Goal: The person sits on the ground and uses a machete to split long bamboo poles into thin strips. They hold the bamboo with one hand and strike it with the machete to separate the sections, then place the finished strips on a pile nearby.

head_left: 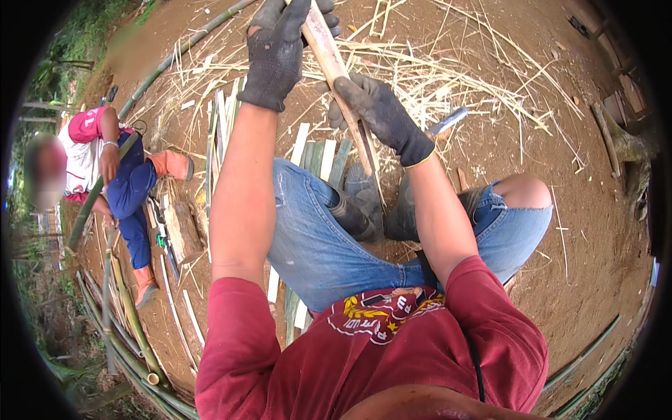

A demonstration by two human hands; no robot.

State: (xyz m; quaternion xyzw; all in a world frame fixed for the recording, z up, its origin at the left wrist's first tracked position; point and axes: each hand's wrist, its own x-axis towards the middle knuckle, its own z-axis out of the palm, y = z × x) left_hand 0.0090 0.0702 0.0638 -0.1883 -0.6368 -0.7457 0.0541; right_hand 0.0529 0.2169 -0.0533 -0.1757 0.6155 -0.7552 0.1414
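Note:
Both my hands wear dark grey work gloves. My left hand [275, 56] is closed around the upper part of a long pale piece of split wood or bamboo [327, 52], whose top end runs out of view. Lower down, my right hand [381, 112] grips the same piece, thumb on top and fingers curled beneath. The piece slants down toward my boots [360, 203] and has a dark split near its narrow lower end. Just beyond my right wrist shows a bluish metal blade [448, 121]; its other end is hidden behind the glove.
Pale shavings [434, 77] litter the dirt ahead. Flat bamboo strips [327, 159] lie by my left leg. At the left, a seated person [115, 154] in orange boots holds a green pole [91, 199] beside a short log [183, 231]. Bamboo poles [133, 315] lie nearer.

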